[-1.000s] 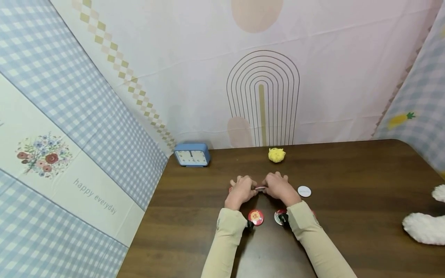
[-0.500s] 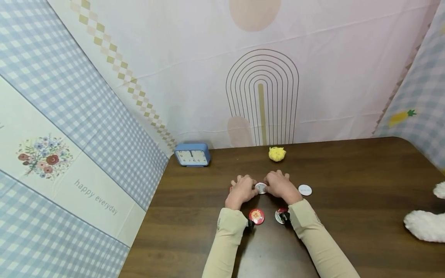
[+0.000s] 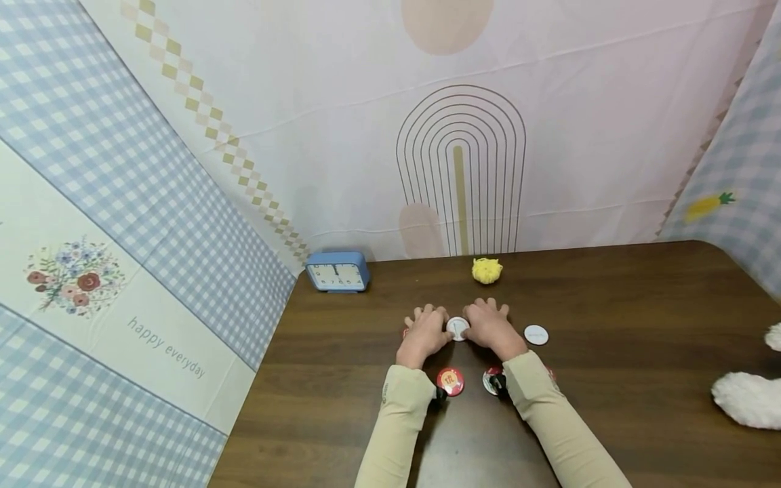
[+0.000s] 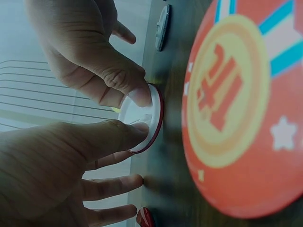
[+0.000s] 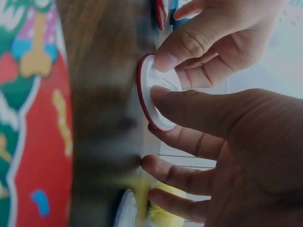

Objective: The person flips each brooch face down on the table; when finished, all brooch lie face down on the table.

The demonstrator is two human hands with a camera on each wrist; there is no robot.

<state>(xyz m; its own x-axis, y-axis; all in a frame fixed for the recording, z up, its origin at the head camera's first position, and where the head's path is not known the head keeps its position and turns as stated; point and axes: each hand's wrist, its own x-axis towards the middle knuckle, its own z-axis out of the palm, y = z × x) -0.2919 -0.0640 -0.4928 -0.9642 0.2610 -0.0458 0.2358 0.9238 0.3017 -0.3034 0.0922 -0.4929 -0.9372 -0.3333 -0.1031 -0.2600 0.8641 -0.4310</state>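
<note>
Both hands pinch a round badge, thumbs on its white face; outer fingers splayed.

There are two hands, one left hand and one right hand, and two sleeves, a left sleeve and a right sleeve. Round badges come to six: one pinched badge, one red badge, one partly covered badge, one white-faced badge and two that show only as red slivers (one by the left hand, one by the right sleeve). Add one blue clock, one yellow fuzzy ball and one table. White fluffy pieces number two; whether they join out of view cannot be told.
</note>
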